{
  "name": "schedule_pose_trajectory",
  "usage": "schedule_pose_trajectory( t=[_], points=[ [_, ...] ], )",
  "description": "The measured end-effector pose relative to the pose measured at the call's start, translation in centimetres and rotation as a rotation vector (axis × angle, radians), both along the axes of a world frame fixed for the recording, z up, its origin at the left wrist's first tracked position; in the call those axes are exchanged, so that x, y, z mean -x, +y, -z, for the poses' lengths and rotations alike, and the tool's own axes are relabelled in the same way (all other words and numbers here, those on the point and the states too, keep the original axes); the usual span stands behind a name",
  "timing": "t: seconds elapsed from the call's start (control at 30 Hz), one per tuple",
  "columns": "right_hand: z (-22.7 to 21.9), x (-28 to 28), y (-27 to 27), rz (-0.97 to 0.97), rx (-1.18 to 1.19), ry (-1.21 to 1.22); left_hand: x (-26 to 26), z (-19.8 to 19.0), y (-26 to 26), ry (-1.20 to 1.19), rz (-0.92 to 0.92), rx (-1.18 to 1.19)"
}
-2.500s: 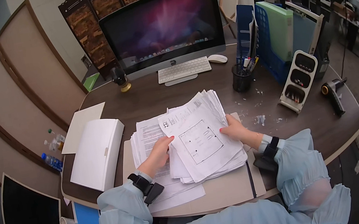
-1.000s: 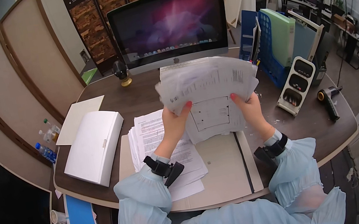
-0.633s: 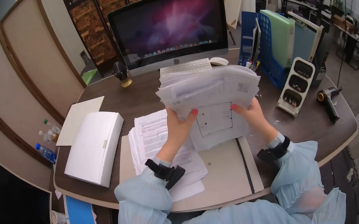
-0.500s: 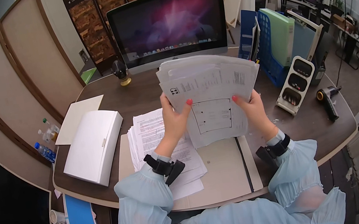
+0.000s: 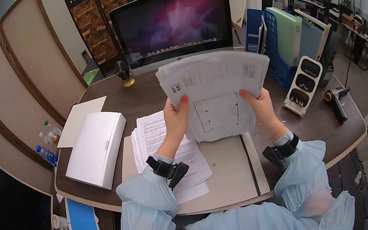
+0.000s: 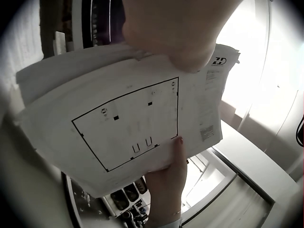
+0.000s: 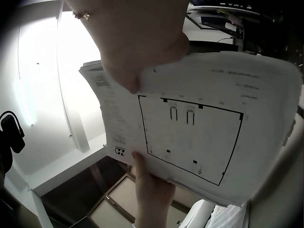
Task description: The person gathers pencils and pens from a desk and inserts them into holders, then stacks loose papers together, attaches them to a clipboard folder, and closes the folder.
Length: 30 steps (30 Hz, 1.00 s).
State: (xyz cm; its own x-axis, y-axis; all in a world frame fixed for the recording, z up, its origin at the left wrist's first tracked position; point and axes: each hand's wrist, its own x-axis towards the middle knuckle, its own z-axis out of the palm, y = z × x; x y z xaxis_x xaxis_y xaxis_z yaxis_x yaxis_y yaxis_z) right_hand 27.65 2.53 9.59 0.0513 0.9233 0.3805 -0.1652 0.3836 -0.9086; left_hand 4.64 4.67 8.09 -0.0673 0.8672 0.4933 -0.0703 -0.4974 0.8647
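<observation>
A thick sheaf of printed papers (image 5: 215, 77), its top sheet bearing a rectangular plan drawing, is held up in front of the monitor. My left hand (image 5: 175, 120) grips its left edge, thumb on the front sheet, fingers hidden behind. On the opposite edge my right hand (image 5: 262, 107) grips the same way. In both wrist views the sheaf (image 6: 128, 118) spans between the two hands, its sheet edges slightly uneven. Below it, a second pile of printed papers (image 5: 155, 132) lies on a beige folder (image 5: 228, 171), spread a little toward the front.
A white box file (image 5: 94, 150) lies at the left of the desk, overlapping a cream board (image 5: 81, 118). Behind the sheaf stands a monitor (image 5: 173, 23). To the right are a blue file rack (image 5: 272, 40), a slotted organizer (image 5: 304, 86) and a black handheld tool (image 5: 337, 105).
Both hands have raised the sheaf from over the folder and tipped it upright. In the last second it dipped, then rose again, uncovering more of the folder.
</observation>
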Motion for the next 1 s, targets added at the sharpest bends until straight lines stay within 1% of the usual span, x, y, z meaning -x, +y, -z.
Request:
schedule_pose_trajectory(
  t=[0.03,0.07,0.13,0.17,0.27,0.3,0.37,0.4,0.43,0.5,0.53,0.57,0.6,0.63,0.67,0.7,0.73,0.8,0.83,0.87,0.9,0.93,0.97,1.0],
  points=[
    [0.2,-0.4,0.1,-0.031,0.001,-0.090,0.5,0.5,0.4,-0.005,-0.019,0.057],
    [0.8,-0.8,0.2,-0.035,-0.003,-0.090,1.0,1.2,0.6,-0.005,-0.022,0.053],
    [2.2,-1.6,0.6,-0.085,-0.031,-0.200,1.4,3.0,0.5,0.000,0.075,0.048],
    [2.7,-1.5,0.8,-0.085,-0.033,-0.201,1.4,3.9,0.9,-0.001,0.076,0.045],
    [3.3,-1.2,0.7,-0.072,-0.021,-0.162,0.1,4.7,0.8,0.109,0.078,0.018],
    [3.2,-1.1,0.9,-0.042,-0.024,-0.156,-0.4,3.9,0.3,0.109,0.077,0.020],
    [2.5,-0.9,1.0,-0.017,-0.029,-0.150,-1.0,2.4,-0.2,0.031,-0.039,0.018],
    [1.8,-1.0,0.7,-0.021,-0.012,-0.084,-1.0,1.9,-0.5,0.026,-0.012,0.071],
    [1.5,-1.0,0.4,-0.023,0.008,-0.019,-1.1,1.8,-0.7,0.025,-0.014,0.075],
    [2.1,-1.5,0.5,-0.054,0.025,0.013,-1.1,1.9,-0.9,0.002,0.088,0.057],
    [2.5,-1.8,0.5,-0.083,0.037,0.044,-1.1,2.6,-0.9,0.000,0.087,0.060],
    [3.5,-2.3,0.7,-0.085,0.038,0.043,-0.9,3.8,-0.6,0.089,0.050,0.066],
    [4.9,-2.8,0.9,-0.128,0.077,-0.006,-0.8,4.9,-0.4,0.179,0.014,0.069],
    [5.7,-2.8,0.9,-0.172,0.115,-0.056,-0.6,5.7,-0.4,0.178,0.012,0.067],
    [6.3,-2.7,0.9,-0.173,0.112,-0.056,-0.4,6.4,-0.4,0.227,0.027,0.099],
    [6.8,-2.3,0.8,-0.118,0.120,-0.112,-0.3,6.2,-0.6,0.277,0.042,0.134],
    [7.0,-2.1,0.6,-0.064,0.131,-0.167,-0.1,6.1,-0.7,0.276,0.040,0.136],
    [6.8,-2.2,0.8,-0.045,0.148,-0.167,0.4,5.1,-1.2,0.412,0.094,0.307],
    [6.5,-2.2,1.0,-0.023,0.160,-0.165,0.8,3.8,-1.7,0.412,0.089,0.310],
    [5.9,-2.2,0.9,-0.029,0.159,-0.164,1.5,2.3,-2.4,0.400,0.205,0.254],
    [4.9,-2.3,0.5,-0.053,0.206,-0.027,2.4,1.2,-2.5,0.388,0.320,0.197],
    [4.5,-2.4,0.4,-0.078,0.252,0.110,3.9,0.6,-2.3,0.390,0.313,0.199],
    [4.8,-2.9,0.6,-0.086,0.253,0.112,5.9,0.1,-2.1,0.434,0.303,0.224],
    [5.4,-3.7,0.8,-0.212,0.343,0.188,8.1,-0.3,-2.2,0.478,0.292,0.250]
  ],
)
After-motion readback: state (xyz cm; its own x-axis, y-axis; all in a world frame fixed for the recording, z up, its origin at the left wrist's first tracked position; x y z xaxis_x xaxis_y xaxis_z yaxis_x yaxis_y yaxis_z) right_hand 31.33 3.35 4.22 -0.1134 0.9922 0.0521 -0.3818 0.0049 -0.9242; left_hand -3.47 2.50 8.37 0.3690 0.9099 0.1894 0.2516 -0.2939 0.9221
